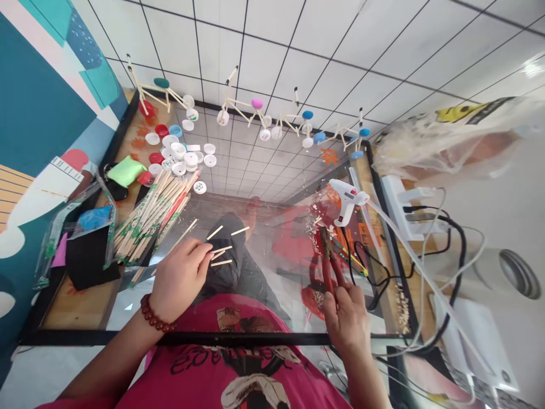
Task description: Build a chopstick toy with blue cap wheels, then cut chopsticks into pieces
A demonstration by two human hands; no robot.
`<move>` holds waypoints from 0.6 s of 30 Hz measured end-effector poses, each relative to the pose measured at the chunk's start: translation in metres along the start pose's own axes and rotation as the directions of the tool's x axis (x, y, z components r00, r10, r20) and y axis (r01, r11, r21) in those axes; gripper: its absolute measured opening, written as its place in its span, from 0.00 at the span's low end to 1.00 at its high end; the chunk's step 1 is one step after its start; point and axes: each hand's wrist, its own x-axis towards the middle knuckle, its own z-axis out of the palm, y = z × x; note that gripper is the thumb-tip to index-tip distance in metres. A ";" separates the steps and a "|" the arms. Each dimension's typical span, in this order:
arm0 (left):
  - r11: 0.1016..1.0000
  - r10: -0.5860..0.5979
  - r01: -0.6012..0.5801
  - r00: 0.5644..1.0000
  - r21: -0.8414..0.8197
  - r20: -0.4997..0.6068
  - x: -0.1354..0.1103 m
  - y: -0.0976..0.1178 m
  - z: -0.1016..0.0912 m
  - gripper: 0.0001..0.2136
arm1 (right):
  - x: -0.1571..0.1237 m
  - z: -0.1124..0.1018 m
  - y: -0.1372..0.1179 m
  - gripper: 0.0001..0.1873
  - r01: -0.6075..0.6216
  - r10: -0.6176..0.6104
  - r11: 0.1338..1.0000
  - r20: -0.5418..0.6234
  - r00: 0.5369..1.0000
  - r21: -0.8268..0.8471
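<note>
My left hand (183, 272) is closed in a pinch over the glass tabletop, with a short wooden stick (219, 255) at its fingertips. Several more cut stick pieces (221, 263) lie on the glass just beside it. A pile of long chopsticks (149, 210), some in green-printed paper, rests farther left. On the right, my right hand (347, 318) is wrapped round the red handles of a pair of pliers (326, 261). The jaws of the pliers point away from me and lie near wood chips (315, 233). A white glue gun (346, 200) lies just beyond the jaws.
Bottle caps (179, 156) in white, red and blue lie at the back left. Stick-and-cap models (255, 113) line the far edge. Cables (378, 267) and a white power strip (398, 207) run along the right. A plastic bag (451, 147) and black sheet (91, 258) flank the table.
</note>
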 end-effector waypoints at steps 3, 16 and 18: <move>0.998 -0.007 0.002 0.997 0.056 0.077 0.008 -0.004 0.000 0.06 | 0.000 0.004 0.000 0.15 0.022 -0.023 0.998 -0.013 1.000 -0.061; 0.998 -0.007 0.008 0.999 -0.058 0.032 0.018 0.001 0.001 0.04 | 0.004 0.008 -0.009 0.18 0.082 -0.096 0.976 -0.058 0.994 -0.203; 0.994 0.013 -0.007 0.998 -0.106 0.061 0.010 -0.001 -0.004 0.04 | 0.004 0.008 -0.009 0.18 0.083 -0.097 0.978 -0.062 0.993 -0.193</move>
